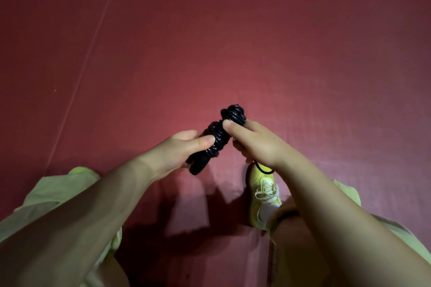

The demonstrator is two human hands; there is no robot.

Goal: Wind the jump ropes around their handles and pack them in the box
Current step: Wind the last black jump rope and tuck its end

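A black jump rope (218, 137), its glossy cord coiled in many turns around its black handles, is held above a dark red floor. My left hand (179, 151) grips the lower handle end, thumb lying across the coils. My right hand (254, 142) grips the upper part of the bundle, thumb pressed on the cord. A short loose loop of black cord (263, 170) hangs below my right hand. No box is in view.
The dark red floor (210, 42) fills the view, with a faint seam line (88, 58) running diagonally at the left. My yellow shoe (263, 196) and light green trouser legs (58, 193) are below the hands.
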